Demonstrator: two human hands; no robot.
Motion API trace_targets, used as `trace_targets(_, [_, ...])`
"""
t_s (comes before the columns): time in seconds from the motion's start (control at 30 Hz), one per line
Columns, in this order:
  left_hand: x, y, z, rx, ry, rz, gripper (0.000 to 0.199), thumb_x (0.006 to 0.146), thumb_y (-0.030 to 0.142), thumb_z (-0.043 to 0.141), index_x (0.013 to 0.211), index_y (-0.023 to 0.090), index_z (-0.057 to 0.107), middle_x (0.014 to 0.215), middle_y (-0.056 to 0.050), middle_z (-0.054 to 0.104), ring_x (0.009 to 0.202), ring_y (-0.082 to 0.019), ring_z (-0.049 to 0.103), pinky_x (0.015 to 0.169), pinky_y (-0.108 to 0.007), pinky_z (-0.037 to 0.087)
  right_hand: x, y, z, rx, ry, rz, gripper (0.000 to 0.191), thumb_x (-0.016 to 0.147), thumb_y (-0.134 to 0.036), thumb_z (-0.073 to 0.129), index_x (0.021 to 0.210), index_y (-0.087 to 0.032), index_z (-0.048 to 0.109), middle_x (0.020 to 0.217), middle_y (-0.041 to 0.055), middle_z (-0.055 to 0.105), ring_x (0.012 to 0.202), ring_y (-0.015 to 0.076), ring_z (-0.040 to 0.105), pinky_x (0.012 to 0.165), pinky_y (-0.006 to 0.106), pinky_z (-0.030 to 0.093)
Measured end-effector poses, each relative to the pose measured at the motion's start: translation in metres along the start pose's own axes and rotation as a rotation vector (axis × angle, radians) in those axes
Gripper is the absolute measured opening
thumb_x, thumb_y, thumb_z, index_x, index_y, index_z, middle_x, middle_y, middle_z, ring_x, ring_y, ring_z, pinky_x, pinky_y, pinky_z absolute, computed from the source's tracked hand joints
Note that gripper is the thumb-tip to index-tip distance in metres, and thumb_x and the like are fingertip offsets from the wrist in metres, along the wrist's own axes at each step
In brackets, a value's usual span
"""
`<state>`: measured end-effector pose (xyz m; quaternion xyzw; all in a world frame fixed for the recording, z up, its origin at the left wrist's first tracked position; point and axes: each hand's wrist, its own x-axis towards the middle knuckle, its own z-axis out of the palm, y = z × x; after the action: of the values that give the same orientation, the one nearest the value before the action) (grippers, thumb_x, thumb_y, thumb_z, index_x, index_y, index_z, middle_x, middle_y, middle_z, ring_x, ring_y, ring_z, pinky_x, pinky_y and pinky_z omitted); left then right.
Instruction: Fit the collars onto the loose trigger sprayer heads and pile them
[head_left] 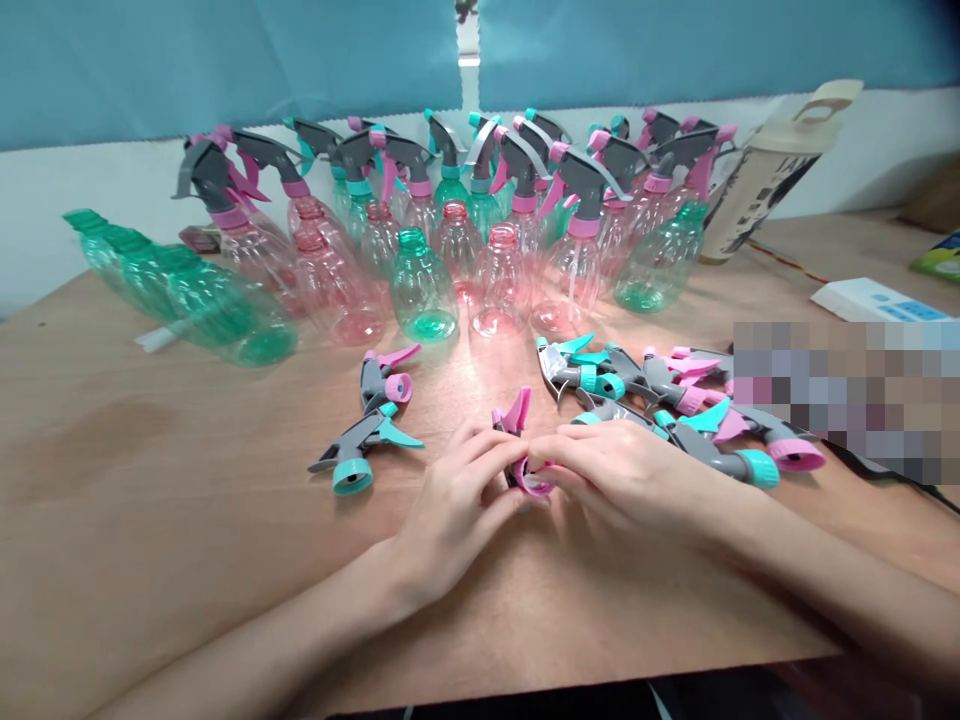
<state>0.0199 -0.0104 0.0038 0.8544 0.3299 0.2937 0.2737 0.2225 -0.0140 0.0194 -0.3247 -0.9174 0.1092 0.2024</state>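
Observation:
Low over the near middle of the table, my left hand (466, 490) is closed around a grey trigger spray head with a pink trigger and collar (534, 488). The collar's opening faces me. From the right, my right hand (626, 468) pinches at the collar rim with its fingertips; whether a small part sits between them is hidden. To the left of my hands lie a teal-collared spray head (352, 474) and a pink-collared spray head (397, 387). By my right hand is a pile of teal and pink spray heads (701, 445), partly covered by that hand.
Several clear pink and green bottles stand behind my hands, including an uncapped green bottle (424, 295); many in back carry spray heads. More green bottles (225, 310) line the left. A tall tumbler (765, 180) and a white box (877, 300) are at right.

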Motion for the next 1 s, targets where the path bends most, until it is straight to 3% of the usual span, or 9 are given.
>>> trace_targets(0.13, [0.0, -0.001, 0.001, -0.005, -0.015, -0.002, 0.021, 0.083, 0.008, 0.062, 0.1, 0.019, 0.061, 0.096, -0.003, 0.064, 0.09, -0.019, 0.049, 0.078, -0.031, 0.045, 0.001, -0.005, -0.004, -0.109, 0.059, -0.045, 0.027, 0.095, -0.018, 0.034, 0.085, -0.016, 0.06, 0.064, 0.0024, 0.057, 0.053, 0.0131, 0.05, 0.049, 0.024, 0.033])
trace_targets(0.23, [0.001, 0.0, 0.002, -0.009, -0.015, -0.003, 0.022, 0.082, 0.006, 0.063, 0.1, 0.018, 0.061, 0.097, -0.003, 0.064, 0.09, -0.019, 0.049, 0.079, -0.031, 0.044, 0.0, -0.006, -0.007, -0.15, 0.035, -0.061, 0.029, 0.094, -0.016, 0.033, 0.081, -0.015, 0.059, 0.062, 0.0018, 0.055, 0.053, 0.0128, 0.047, 0.049, 0.025, 0.031])
trace_targets(0.5, [0.002, 0.004, 0.004, -0.05, -0.074, 0.02, 0.012, 0.083, 0.01, 0.062, 0.093, 0.017, 0.061, 0.096, -0.004, 0.064, 0.091, -0.02, 0.049, 0.08, -0.032, 0.045, -0.004, -0.01, -0.011, -0.055, -0.144, -0.029, 0.014, 0.082, -0.015, 0.045, 0.092, -0.015, 0.055, 0.077, 0.0035, 0.056, 0.066, 0.0151, 0.047, 0.059, 0.028, 0.037])
trace_targets(0.67, [0.001, 0.003, 0.003, -0.035, -0.061, 0.018, 0.017, 0.084, 0.01, 0.06, 0.1, 0.017, 0.061, 0.095, -0.005, 0.064, 0.092, -0.02, 0.05, 0.078, -0.032, 0.046, -0.004, -0.01, -0.008, -0.021, -0.152, -0.024, 0.012, 0.083, -0.016, 0.044, 0.089, -0.016, 0.053, 0.081, 0.0047, 0.057, 0.067, 0.0151, 0.048, 0.059, 0.028, 0.038])
trace_targets(0.8, [0.001, -0.001, 0.002, -0.004, -0.013, -0.008, 0.024, 0.086, 0.015, 0.059, 0.109, 0.019, 0.059, 0.095, -0.006, 0.064, 0.092, -0.021, 0.051, 0.075, -0.033, 0.047, -0.004, -0.007, -0.005, -0.021, -0.075, -0.029, 0.006, 0.083, -0.017, 0.044, 0.084, -0.017, 0.05, 0.073, 0.0023, 0.054, 0.059, 0.0136, 0.045, 0.053, 0.027, 0.036])
trace_targets(1.0, [0.002, -0.001, 0.001, -0.053, 0.004, -0.017, 0.024, 0.084, 0.01, 0.061, 0.106, 0.018, 0.06, 0.093, -0.004, 0.064, 0.089, -0.02, 0.051, 0.077, -0.032, 0.045, -0.005, 0.002, 0.0, 0.104, 0.133, -0.006, 0.018, 0.083, -0.013, 0.049, 0.101, -0.017, 0.051, 0.072, -0.0012, 0.058, 0.06, 0.011, 0.053, 0.057, 0.023, 0.04])
